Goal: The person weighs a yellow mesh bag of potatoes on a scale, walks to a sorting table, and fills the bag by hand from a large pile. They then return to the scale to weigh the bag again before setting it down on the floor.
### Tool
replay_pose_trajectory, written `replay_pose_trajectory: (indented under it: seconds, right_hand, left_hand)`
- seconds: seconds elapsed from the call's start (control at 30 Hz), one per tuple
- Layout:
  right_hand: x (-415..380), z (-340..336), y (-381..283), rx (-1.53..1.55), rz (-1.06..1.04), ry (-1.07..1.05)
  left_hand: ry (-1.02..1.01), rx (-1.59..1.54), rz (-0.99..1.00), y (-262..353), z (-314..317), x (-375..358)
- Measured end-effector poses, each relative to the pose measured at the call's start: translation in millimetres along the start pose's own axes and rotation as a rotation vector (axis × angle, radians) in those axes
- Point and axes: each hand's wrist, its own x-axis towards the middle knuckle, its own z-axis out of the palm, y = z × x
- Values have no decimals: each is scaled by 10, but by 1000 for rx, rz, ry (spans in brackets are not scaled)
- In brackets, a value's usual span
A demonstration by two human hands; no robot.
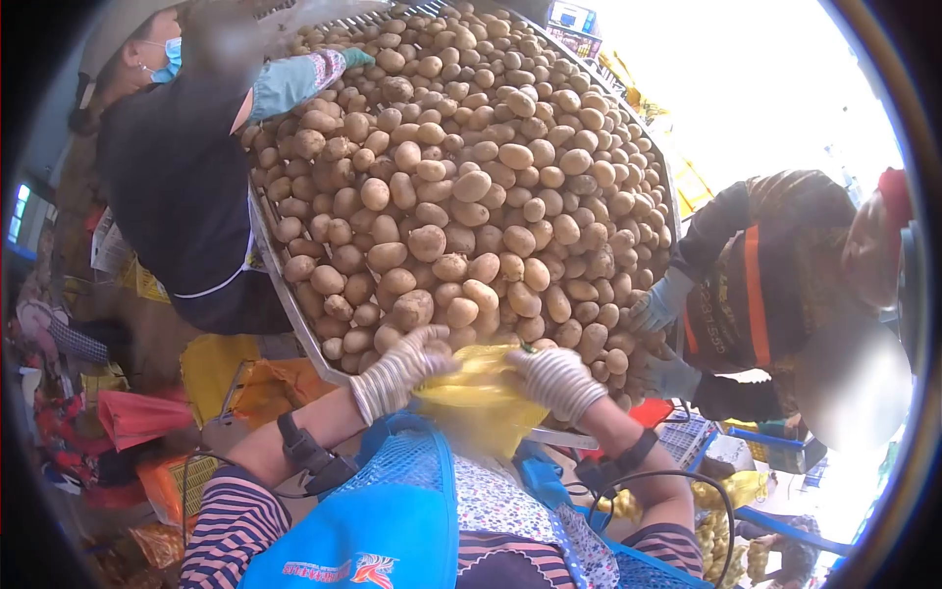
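A yellow bag (479, 395) hangs in front of my apron, at the near edge of a large heap of potatoes (471, 211). My left hand (400, 369), in a striped knit glove, is closed on the bag's left side; its fingers are slightly smeared by motion. On the other side my right hand (559, 381), gloved the same way, grips the bag's right edge. The bag's upper part is spread between both hands, and its inside cannot be seen well. Potatoes lie right beyond my fingertips.
The potatoes rest on a metal-edged sorting table (285, 285). A co-worker (186, 187) at the left reaches a gloved hand onto the heap. Another person (775, 285) at the right has both gloved hands at the potatoes. Orange bags (280, 393) and crates (756, 447) stand around.
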Motion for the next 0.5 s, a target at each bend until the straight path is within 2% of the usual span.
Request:
replay_pose_trajectory:
  seconds: [0.07, 0.13, 0.17, 0.2, 0.23, 0.27, 0.33, 0.37, 0.43, 0.5]
  right_hand:
    - [183, -93, 10, -18, 67, -204]
    - [406, -70, -29, 15, 35, -225]
    - [584, 97, 79, 90, -96, -117]
    - [733, 175, 125, 170, -223, -12]
    - [916, 148, 29, -14, -210, 6]
    - [1114, 171, -33, -19, -227, 0]
    - [1560, 341, -44, 75, 113, 424]
    - [1773, 418, 8, 73, 96, 419]
    - [2129, 539, 87, 118, 323, 308]
    - [2207, 417, 45, 112, 297, 270]
  left_hand:
    - [-174, -147, -204, -82, 46, -132]
    - [-84, 324, -65, -265, -35, -93]
    - [-47, 258, 15, -583, -234, 110]
    - [-28, 248, 23, -554, -309, 111]
    - [84, 230, -10, -501, -375, 126]
    - [193, 210, -47, -465, -436, 136]
    - [238, 220, -30, -654, -652, 269]
    - [237, 249, -48, -674, -702, 278]
    - [181, 297, -20, -537, -717, 206]
    - [202, 241, 7, -236, -603, 30]
